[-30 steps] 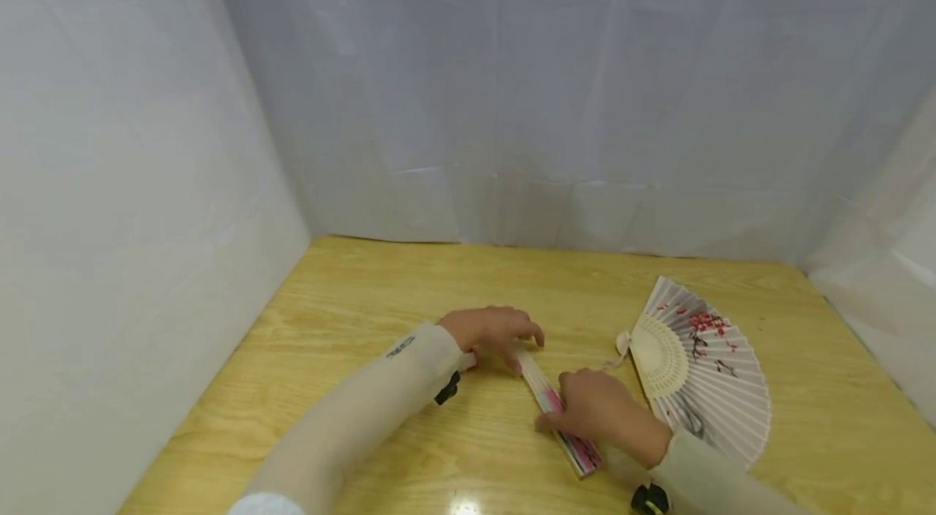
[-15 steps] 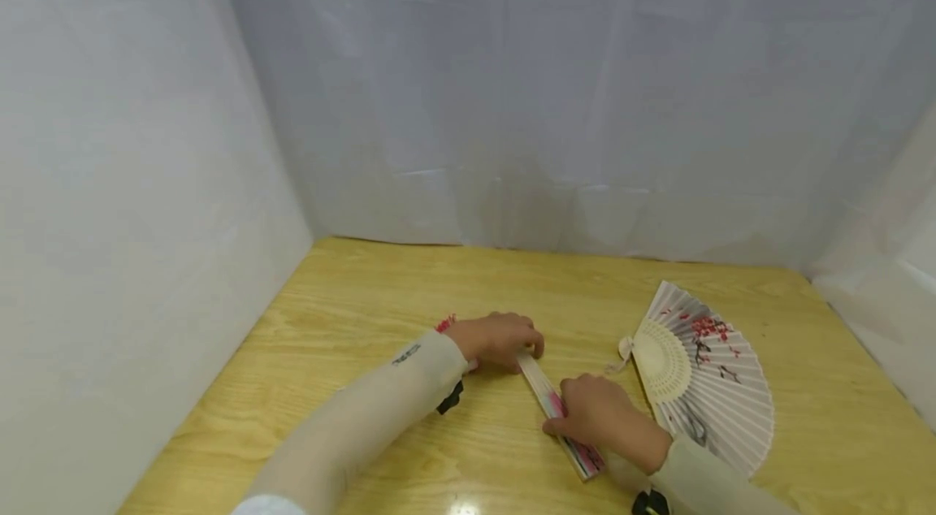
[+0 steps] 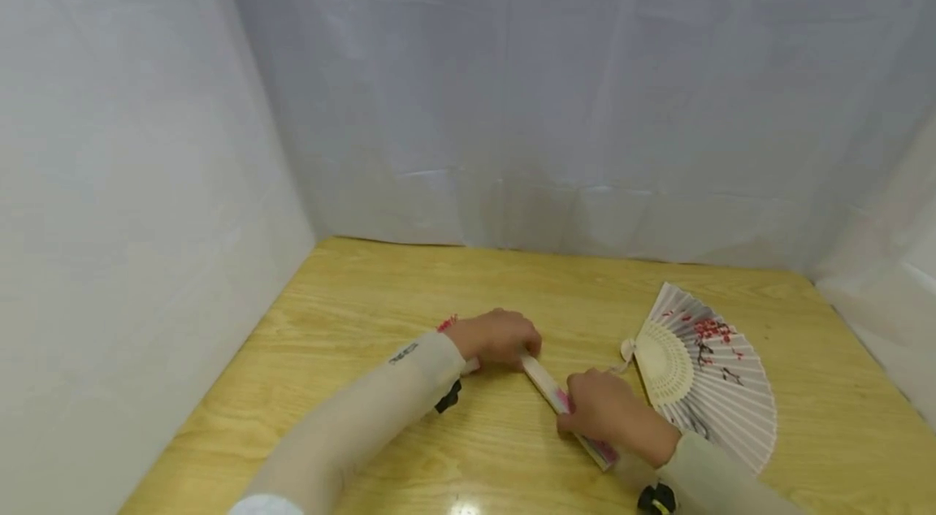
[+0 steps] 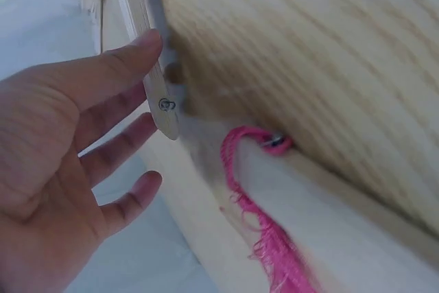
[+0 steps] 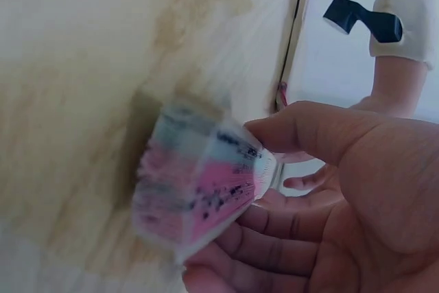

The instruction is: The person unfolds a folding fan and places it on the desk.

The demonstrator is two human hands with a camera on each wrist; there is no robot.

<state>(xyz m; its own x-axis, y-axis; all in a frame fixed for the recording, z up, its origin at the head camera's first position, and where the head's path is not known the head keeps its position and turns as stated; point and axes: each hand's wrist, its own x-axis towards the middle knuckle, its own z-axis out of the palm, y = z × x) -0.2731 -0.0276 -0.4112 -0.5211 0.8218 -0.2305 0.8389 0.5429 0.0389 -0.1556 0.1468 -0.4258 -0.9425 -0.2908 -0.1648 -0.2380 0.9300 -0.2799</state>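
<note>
Pink and pale wood colour the narrow fan (image 3: 544,382), which lies between the two hands over the table (image 3: 351,434); its long axis slants from far left to near right; the left hand (image 3: 500,336) pinches the riveted end, palm down, its arm reaching across; the right hand (image 3: 607,411) grips the pink end between thumb and fingers, its forearm coming from the near right; neither is nearer, both touch it.
</note>
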